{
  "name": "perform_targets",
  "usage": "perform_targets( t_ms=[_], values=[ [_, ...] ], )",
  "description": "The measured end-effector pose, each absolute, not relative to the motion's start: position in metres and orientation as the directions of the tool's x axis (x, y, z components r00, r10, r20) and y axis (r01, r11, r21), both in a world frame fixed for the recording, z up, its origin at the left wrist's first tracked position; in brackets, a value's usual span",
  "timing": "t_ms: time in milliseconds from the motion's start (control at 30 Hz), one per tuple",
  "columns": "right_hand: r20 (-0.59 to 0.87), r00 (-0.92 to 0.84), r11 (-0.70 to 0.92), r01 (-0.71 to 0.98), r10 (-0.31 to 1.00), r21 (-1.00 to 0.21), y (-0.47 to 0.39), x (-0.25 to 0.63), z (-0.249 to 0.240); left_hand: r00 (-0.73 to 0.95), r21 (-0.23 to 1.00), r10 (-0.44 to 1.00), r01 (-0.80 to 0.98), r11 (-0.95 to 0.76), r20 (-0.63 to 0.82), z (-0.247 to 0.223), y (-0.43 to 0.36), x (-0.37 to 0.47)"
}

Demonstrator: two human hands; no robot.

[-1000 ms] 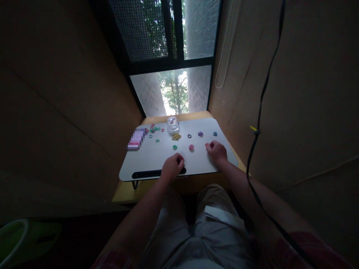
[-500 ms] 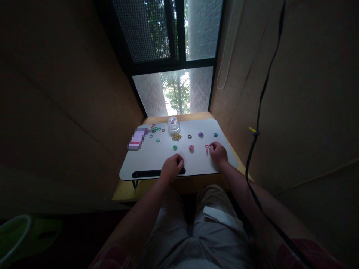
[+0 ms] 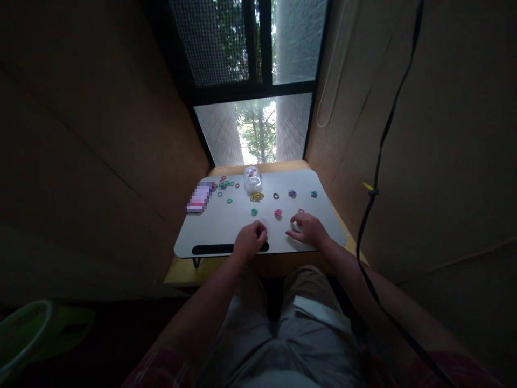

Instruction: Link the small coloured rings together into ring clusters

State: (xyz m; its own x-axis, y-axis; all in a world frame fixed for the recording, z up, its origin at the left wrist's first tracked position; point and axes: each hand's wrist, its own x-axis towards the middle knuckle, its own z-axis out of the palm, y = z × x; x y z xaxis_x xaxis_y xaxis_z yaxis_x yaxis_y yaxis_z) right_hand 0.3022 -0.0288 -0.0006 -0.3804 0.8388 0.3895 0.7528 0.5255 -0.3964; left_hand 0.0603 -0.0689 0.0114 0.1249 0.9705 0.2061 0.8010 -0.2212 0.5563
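Note:
My left hand [image 3: 251, 238] rests at the front of the white lap table [image 3: 214, 226], its fingers pinched together. Whatever sits between those fingertips is too small or hidden to name. My right hand [image 3: 310, 229] hovers over the right front of the table, thumb and forefinger spread apart with nothing visible between them. Just behind it, a red ring like a small hair tie [image 3: 301, 210] is partly covered. Small clusters of similar hair ties lie near the hands: pink [image 3: 278, 213], green [image 3: 254, 212], yellow [image 3: 257, 196], purple [image 3: 292, 193] and teal [image 3: 314, 194]. A single dark one [image 3: 276, 196] lies among them.
A clear jar [image 3: 252, 180] stands at the table's back. Loose red and green hair ties [image 3: 226, 184] are scattered at back left, beside a phone with a blurred screen [image 3: 199, 197]. A black slot [image 3: 214, 249] runs along the front edge. A dark cable [image 3: 382, 145] hangs at right.
My right hand has moved left and toward me from the red hair ties, and its fingers have opened. My left hand stays pinched in nearly the same place. The view has shifted slightly.

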Motion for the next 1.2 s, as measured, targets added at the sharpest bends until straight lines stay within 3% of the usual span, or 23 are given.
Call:
perform_targets(
  t_ms=[100,267,467,667,1000,1200],
  values=[
    [0.359,-0.368,0.490,0.795,0.858,-0.358,-0.024,0.301,-0.004,0.120,0.570,0.974,0.794,-0.211,0.194,0.012,-0.069,0.060],
    [0.369,-0.204,0.368,0.812,0.906,-0.454,-0.016,0.301,-0.008,0.111,0.579,0.976,0.790,-0.201,0.188,0.013,-0.068,0.060],
    [0.406,-0.302,0.485,0.725,0.862,-0.489,-0.014,0.306,-0.014,0.109,0.589,0.978,0.785,-0.194,0.176,0.014,-0.069,0.060],
    [0.364,-0.304,0.466,0.700,0.880,-0.542,-0.010,0.310,-0.016,0.114,0.599,0.976,0.775,-0.203,0.184,0.013,-0.067,0.059],
    [0.400,0.178,0.173,0.695,0.899,-0.698,0.002,0.306,-0.013,0.115,0.589,0.977,0.783,-0.202,0.182,0.011,-0.065,0.059],
    [0.307,0.277,0.031,0.694,0.910,-0.719,0.008,0.302,-0.011,0.125,0.584,0.976,0.785,-0.208,0.180,0.012,-0.064,0.059]
  ],
)
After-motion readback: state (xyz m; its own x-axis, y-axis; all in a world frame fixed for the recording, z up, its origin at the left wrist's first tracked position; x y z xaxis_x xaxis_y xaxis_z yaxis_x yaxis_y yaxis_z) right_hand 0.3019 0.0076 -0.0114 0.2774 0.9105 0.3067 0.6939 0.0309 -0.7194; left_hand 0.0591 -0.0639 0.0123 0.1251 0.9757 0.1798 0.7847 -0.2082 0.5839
